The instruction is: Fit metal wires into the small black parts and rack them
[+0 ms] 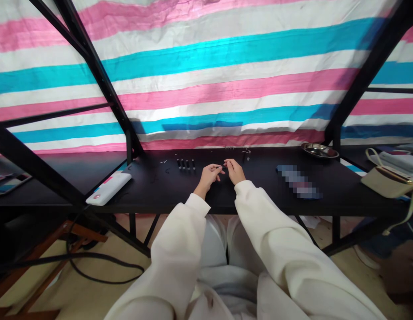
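Note:
Both my hands rest close together on the black table (260, 195), in white sleeves. My left hand (210, 174) has its fingers curled in a pinch, fingertips pointing right. My right hand (234, 170) is also curled in a pinch, fingertips almost meeting those of the left. Whatever they pinch is too small to make out. Just left of my left hand stands a row of several small dark cylinders (186, 165). Thin wire hooks (246, 152) lie behind my right hand.
A white power bank (108, 188) lies at the table's left front. A metal dish (319, 150) sits at the back right, a beige bag (389, 180) further right. Black frame struts (103, 84) cross before a striped tarpaulin. Cables lie on the floor.

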Motion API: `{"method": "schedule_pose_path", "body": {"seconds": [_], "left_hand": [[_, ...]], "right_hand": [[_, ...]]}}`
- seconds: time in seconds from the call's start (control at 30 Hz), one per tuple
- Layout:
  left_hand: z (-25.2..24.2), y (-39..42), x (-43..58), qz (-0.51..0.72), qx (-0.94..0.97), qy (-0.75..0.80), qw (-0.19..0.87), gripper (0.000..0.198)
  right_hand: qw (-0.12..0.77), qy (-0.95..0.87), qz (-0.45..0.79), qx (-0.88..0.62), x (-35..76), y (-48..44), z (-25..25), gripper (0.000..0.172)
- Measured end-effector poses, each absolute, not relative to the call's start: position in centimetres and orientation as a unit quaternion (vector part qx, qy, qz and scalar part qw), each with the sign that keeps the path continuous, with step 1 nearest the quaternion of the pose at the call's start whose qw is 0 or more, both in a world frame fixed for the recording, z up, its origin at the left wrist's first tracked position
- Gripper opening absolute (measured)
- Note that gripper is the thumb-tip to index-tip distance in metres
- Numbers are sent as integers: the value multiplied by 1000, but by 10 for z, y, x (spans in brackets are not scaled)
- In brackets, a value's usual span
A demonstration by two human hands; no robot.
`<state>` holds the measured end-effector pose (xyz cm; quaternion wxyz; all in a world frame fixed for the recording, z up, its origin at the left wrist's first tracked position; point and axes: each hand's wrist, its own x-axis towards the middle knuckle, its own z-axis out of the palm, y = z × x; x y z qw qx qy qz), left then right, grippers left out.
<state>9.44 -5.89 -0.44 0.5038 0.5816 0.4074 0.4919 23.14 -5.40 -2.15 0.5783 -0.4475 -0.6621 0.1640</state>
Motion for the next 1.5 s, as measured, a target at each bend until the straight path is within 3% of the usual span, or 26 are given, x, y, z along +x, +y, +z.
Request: {"method": "schedule_pose_path", "body": {"seconds": [0.83,1.5], "left_hand": [[-6,-65,98,388,649,429,494,33],[-5,-64,99,429,646,410,481,28]], "right_hand": [[598,-593,388,-375,232,-32,-31,45],[587,-543,497,-338,223,-35,-26,29]]}}
